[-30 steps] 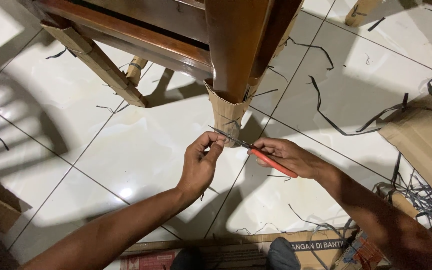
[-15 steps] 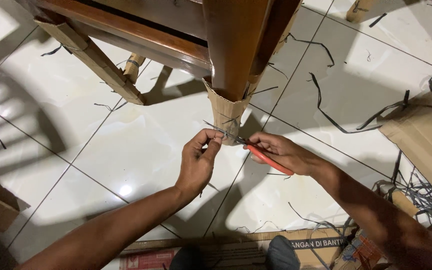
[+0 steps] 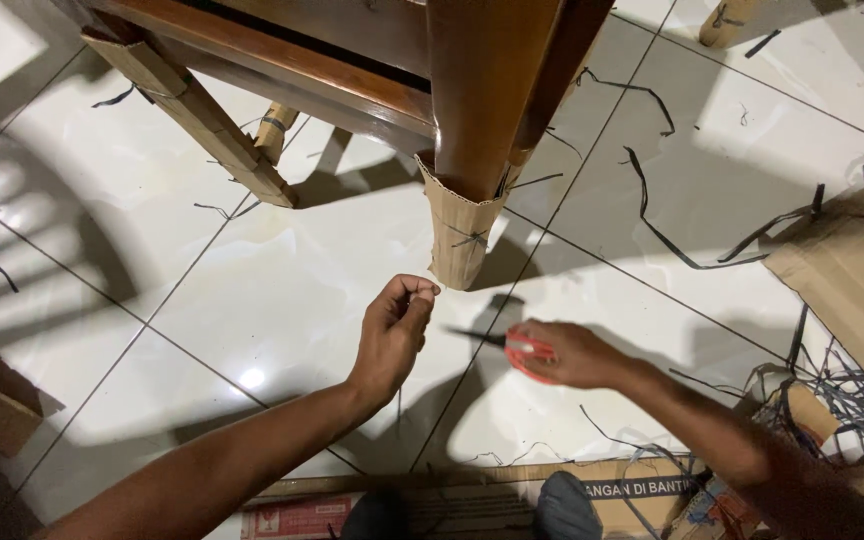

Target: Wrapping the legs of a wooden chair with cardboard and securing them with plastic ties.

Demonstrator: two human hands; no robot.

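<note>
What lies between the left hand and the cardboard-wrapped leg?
Only bare white floor tile shows between the left hand and the wrapped leg, in the head view.

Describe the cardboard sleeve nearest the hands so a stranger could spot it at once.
Start at the dark wooden furniture frame standing on the white tiled floor. Follow its thick front leg down: the sleeve wraps the foot. Unlike the other wrapped legs, it flares open at the top, just above the left hand.
</note>
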